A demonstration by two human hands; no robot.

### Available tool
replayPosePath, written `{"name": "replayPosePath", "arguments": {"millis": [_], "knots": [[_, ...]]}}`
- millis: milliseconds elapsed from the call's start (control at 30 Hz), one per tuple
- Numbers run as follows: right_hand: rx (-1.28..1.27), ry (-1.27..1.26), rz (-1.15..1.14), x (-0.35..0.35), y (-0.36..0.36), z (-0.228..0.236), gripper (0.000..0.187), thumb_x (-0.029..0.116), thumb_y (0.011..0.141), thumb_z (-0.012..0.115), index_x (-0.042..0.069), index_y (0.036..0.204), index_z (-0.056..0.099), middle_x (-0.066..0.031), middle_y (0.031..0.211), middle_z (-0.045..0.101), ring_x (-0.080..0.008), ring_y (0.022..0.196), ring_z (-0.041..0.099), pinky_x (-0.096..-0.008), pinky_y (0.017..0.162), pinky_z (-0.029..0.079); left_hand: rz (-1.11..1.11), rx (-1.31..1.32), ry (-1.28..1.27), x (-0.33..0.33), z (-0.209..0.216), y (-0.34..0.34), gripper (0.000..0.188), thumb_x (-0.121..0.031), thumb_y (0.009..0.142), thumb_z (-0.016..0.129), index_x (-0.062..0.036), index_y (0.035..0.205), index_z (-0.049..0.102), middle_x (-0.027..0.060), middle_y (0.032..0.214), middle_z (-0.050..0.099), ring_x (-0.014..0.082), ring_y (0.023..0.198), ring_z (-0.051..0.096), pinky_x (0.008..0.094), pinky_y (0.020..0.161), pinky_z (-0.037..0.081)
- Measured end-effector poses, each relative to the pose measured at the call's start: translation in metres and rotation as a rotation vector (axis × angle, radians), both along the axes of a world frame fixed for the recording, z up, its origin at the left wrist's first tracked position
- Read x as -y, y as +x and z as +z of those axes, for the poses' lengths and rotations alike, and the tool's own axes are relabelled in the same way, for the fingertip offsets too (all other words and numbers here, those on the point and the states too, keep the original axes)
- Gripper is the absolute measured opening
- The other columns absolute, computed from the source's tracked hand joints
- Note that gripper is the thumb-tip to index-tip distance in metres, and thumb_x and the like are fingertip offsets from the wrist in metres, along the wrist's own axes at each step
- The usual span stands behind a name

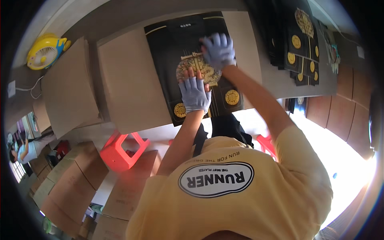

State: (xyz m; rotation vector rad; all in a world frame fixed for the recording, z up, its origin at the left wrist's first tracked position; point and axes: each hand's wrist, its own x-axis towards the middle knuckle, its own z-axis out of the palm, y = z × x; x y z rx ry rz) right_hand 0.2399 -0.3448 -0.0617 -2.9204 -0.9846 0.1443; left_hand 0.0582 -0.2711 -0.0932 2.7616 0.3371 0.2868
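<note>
In front of me lies a flat black sheet [164, 46], possibly a flattened bag, with gold medallions and a large ornate gold print in its middle. My left hand [195, 94], in a grey-blue fingerless glove, rests flat on the lower part of that print with the fingers stretched out. My right hand [219, 51], gloved alike, is on the upper right of the sheet, beside the print. Its fingers are curled in, and something dark seems to show at them, too unclear to name. Plain brown cardboard [128, 80] lies under the sheet.
To the right, black gold-printed pieces [294, 44] lie in overlapping stacks. At left are a cardboard stack [68, 90] and a yellow fan [43, 54]. Below the table edge stand a red stool [124, 154] and brown cartons [74, 184]. Another person [26, 152] is at far left.
</note>
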Motion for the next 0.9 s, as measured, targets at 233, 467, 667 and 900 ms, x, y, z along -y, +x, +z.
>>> {"name": "replayPosePath", "arguments": {"millis": [233, 467, 667, 900], "knots": [[0.223, 0.155, -0.015, -0.019, 0.181, 0.002, 0.044, 0.038, 0.097, 0.041, 0.008, 0.127, 0.052, -0.0125, 0.131, 0.054, -0.0296, 0.122, 0.049, -0.0418, 0.103, 0.038, -0.072, -0.055, 0.064, 0.002, 0.017, 0.0, 0.057, -0.032, 0.092, 0.047, -0.007, 0.142, 0.04, 0.0194, 0.153, 0.03, 0.0391, 0.141, 0.028, 0.0577, 0.112, 0.021], [-0.142, -0.355, 0.191, 0.108, -0.119, 0.021, 0.081, 0.061, 0.09, 0.044, 0.013, 0.152, 0.023, -0.0127, 0.159, 0.018, -0.0305, 0.147, 0.013, -0.0506, 0.117, 0.014, -0.018, -0.041, 0.103, 0.001, 0.005, 0.0, 0.056, -0.03, 0.092, 0.047, -0.0081, 0.143, 0.039, 0.0182, 0.153, 0.031, 0.0386, 0.139, 0.031, 0.0573, 0.112, 0.022], [-0.411, 0.185, 0.271, 0.166, -0.167, 0.056, 0.047, 0.033, 0.09, 0.053, 0.011, 0.132, 0.055, -0.0164, 0.121, 0.062, -0.0308, 0.122, 0.054, -0.0505, 0.109, 0.034, -0.015, 0.025, 0.058, -0.001, 0.009, 0.002, 0.054, -0.033, 0.091, 0.049, -0.0082, 0.139, 0.044, 0.0183, 0.151, 0.034, 0.0367, 0.14, 0.031, 0.0577, 0.112, 0.022], [0.197, 0.371, 0.413, -0.162, 0.047, 0.012, 0.043, 0.036, 0.094, 0.05, 0.005, 0.123, 0.053, -0.0181, 0.112, 0.058, -0.0346, 0.1, 0.056, -0.0451, 0.085, 0.046, 0.124, 0.001, -0.109, 0.021, 0.005, -0.002, 0.056, -0.031, 0.089, 0.055, -0.0104, 0.139, 0.043, 0.0197, 0.154, 0.028, 0.0377, 0.142, 0.027, 0.0584, 0.112, 0.022]]}}
